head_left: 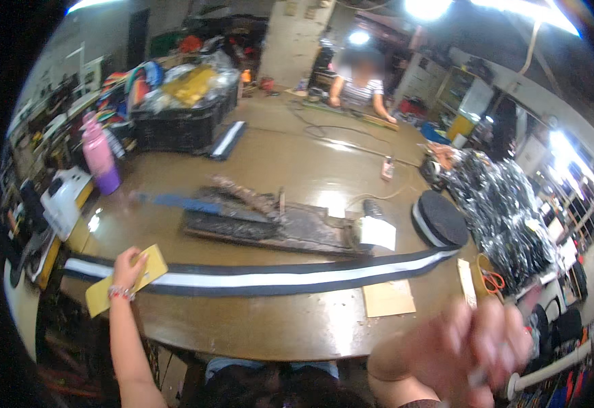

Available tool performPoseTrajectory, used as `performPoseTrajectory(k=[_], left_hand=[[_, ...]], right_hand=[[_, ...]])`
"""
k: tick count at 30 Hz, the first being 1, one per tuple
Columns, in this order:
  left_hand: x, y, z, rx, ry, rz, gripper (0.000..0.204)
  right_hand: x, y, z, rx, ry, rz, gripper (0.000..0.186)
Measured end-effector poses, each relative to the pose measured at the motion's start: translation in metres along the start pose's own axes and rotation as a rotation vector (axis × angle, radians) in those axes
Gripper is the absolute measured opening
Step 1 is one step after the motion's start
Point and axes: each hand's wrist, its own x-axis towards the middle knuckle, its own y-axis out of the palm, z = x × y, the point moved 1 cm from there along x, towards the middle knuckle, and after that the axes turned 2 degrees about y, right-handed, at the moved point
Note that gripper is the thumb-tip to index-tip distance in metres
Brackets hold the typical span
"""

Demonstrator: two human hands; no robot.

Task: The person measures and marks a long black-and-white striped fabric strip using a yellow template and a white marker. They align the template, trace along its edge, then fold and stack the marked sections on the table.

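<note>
One black strip with a white stripe (297,279) lies along the near side of the table (242,330); the left hand (128,268) grips a yellow card (155,263) across it, best kept flat and square. The blurred right hand (467,347) is raised, its grip impossible to tell.

this looks like a workshop: a big brown table (263,149) carries a long black-and-white strap (283,277) and a pair of orange-handled scissors (493,280). a full black crate (175,129) and a heap of plastic-wrapped goods (508,211) crowd it, under bright lights (528,12), with another person (357,90) at the far end.
</note>
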Motion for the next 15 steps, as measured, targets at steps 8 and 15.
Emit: performPoseTrajectory(k=[8,15], left_hand=[[0.000,-0.001,-0.003,-0.081,-0.020,0.033,0.026],[0.000,-0.001,-0.004,-0.105,-0.037,0.052,0.024]], right_hand=[[0.030,0.077,0.055,0.527,0.121,-0.213,0.022],[0.028,0.059,0.037,0.607,0.155,-0.045,0.033]])
